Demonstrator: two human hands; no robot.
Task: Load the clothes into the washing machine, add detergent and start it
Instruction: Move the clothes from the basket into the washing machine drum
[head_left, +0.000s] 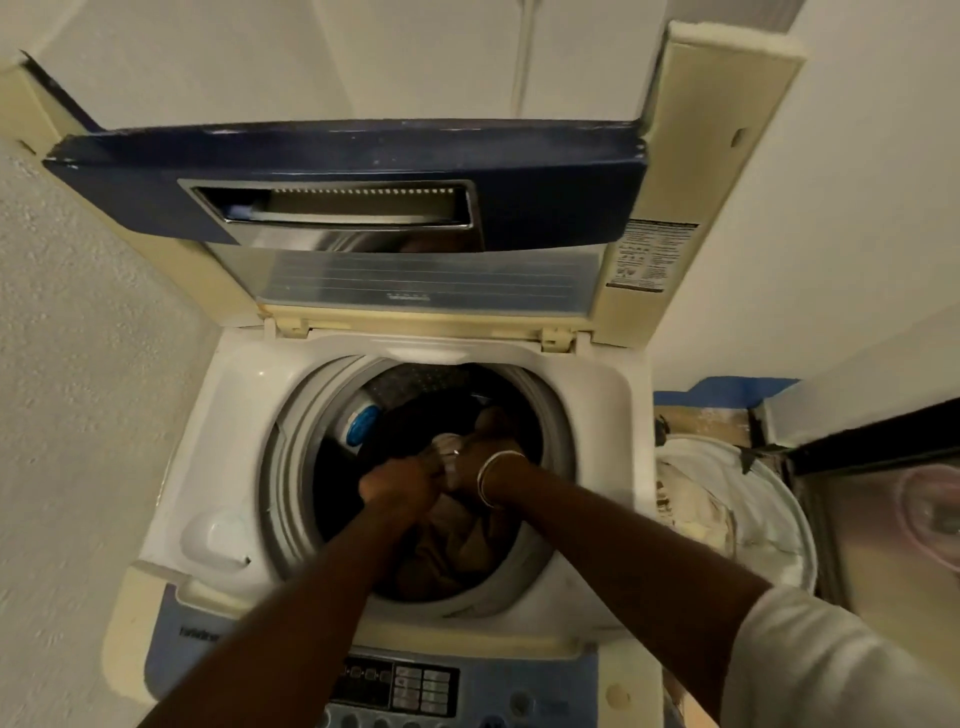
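Observation:
A white top-loading washing machine (244, 415) stands below me with its dark blue lid (363, 171) raised against the wall. Dark and brown clothes (457, 545) lie in the drum. Both my hands reach into the drum opening. My left hand (397, 483) and my right hand (470, 460) meet over a small pale garment (447, 447) and grip it together above the brown cloth. A bangle sits on my right wrist. The control panel (400, 686) is at the bottom edge, between my forearms.
A white laundry basket (753, 525) with pale cloth stands to the right of the machine. Further right is a dark-framed shiny surface (883, 499). Textured walls close in on the left and behind.

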